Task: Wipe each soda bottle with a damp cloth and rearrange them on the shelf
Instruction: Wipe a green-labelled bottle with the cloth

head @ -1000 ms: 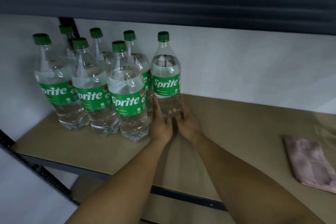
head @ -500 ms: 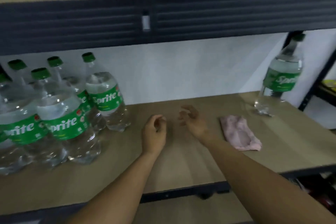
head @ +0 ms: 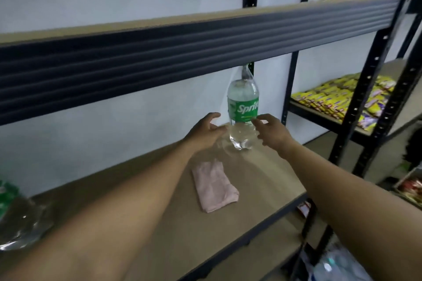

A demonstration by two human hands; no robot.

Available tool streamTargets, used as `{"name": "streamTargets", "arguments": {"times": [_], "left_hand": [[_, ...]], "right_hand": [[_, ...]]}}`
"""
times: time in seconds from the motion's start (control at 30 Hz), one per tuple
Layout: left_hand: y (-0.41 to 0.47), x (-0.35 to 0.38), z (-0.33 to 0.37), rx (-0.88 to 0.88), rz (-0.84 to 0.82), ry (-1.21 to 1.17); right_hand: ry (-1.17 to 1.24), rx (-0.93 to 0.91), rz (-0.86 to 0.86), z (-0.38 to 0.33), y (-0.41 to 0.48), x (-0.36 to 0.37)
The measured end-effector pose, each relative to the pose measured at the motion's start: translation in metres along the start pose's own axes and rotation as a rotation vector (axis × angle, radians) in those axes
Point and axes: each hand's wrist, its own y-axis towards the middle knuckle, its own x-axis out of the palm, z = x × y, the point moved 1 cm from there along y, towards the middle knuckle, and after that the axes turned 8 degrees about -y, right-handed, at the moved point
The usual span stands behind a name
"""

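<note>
Both hands are now reaching from mid-shelf to the lone soda bottle, with the left hand and right hand flanking its lower half. The fingers are spreading wide and gripping nothing. One bottle is standing upright at the shelf's right end. One folded pink cloth is lying nearer, between the forearms.

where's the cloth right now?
Head view: the pink cloth lies folded on the shelf board, centre, untouched, just in front of the upright Sprite bottle that the left hand and right hand flank.
</note>
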Motion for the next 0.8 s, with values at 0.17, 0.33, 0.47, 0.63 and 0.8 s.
{"name": "streamTargets", "arguments": {"times": [0.17,0.33,0.47,0.63,0.8], "left_hand": [[0.057,0.018,0.021,-0.027,-0.054,0.072],[0.076,0.039,0.023,0.036,-0.024,-0.078],[0.065,0.041,0.015,0.111,0.014,-0.057],[0.024,0.04,0.01,0.15,-0.001,-0.046],[-0.028,0.01,0.02,0.242,0.065,0.038]], "right_hand": [[0.039,-0.061,-0.131,0.001,0.042,-0.019],[0.154,-0.121,-0.274,-0.001,0.045,-0.024],[0.061,-0.22,-0.246,0.005,0.033,-0.037],[-0.077,-0.32,-0.222,-0.004,-0.003,-0.039],[-0.094,-0.434,-0.15,-0.028,-0.055,-0.022]]}}
